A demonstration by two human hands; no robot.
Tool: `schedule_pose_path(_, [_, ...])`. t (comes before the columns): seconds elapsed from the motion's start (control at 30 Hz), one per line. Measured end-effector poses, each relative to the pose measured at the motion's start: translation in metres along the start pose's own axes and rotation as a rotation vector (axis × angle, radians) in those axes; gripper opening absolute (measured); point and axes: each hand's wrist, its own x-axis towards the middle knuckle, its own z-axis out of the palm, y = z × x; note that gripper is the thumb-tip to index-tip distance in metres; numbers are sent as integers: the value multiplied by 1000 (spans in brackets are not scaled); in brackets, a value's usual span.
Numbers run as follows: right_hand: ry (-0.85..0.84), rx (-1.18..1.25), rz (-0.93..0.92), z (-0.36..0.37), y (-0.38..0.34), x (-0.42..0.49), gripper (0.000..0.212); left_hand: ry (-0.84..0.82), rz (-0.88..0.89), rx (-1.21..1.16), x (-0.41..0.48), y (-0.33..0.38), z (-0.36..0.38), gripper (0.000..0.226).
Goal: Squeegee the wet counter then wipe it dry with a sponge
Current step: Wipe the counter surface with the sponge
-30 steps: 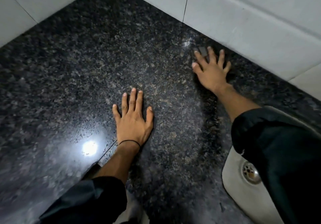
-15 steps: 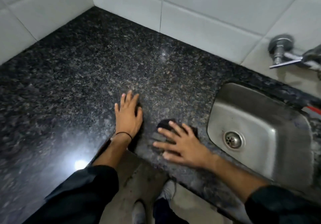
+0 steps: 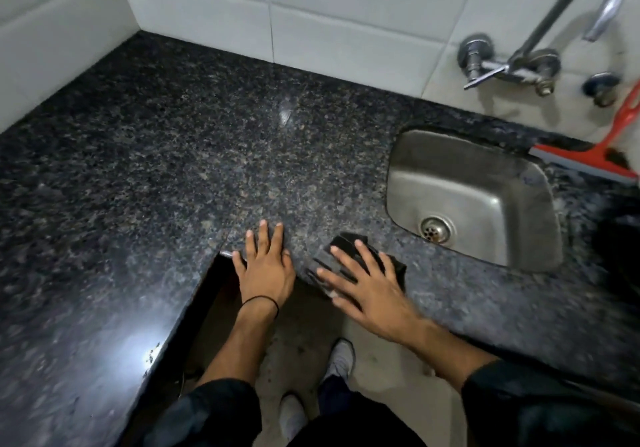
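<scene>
A dark speckled granite counter wraps round an inner corner. At its front edge lies a dark sponge, mostly covered by my right hand, which presses on it with straight, spread fingers. My left hand rests flat on the counter just left of it, at the inner corner of the edge. A red squeegee lies at the far right behind the sink, with its handle leaning up against the wall.
A steel sink with a drain is set into the counter at the right. A wall tap hangs above it. White tiled walls close off the back and left. My feet stand on the floor below the edge.
My right hand has dragged the sponge from the back wall to the counter's front edge. My left hand slid back toward the edge. The view pulled back and the squeegee came into sight.
</scene>
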Motion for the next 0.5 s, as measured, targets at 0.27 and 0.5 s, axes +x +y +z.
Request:
schedule_pose_path(0.27, [-46,147,845,-24,90,-71,56,-6,272,24,-28,49,19,53])
schedule_pose_path(0.5, [-6,117,569,-5,26,-103,52,-244,410,79,-55,104,60,58])
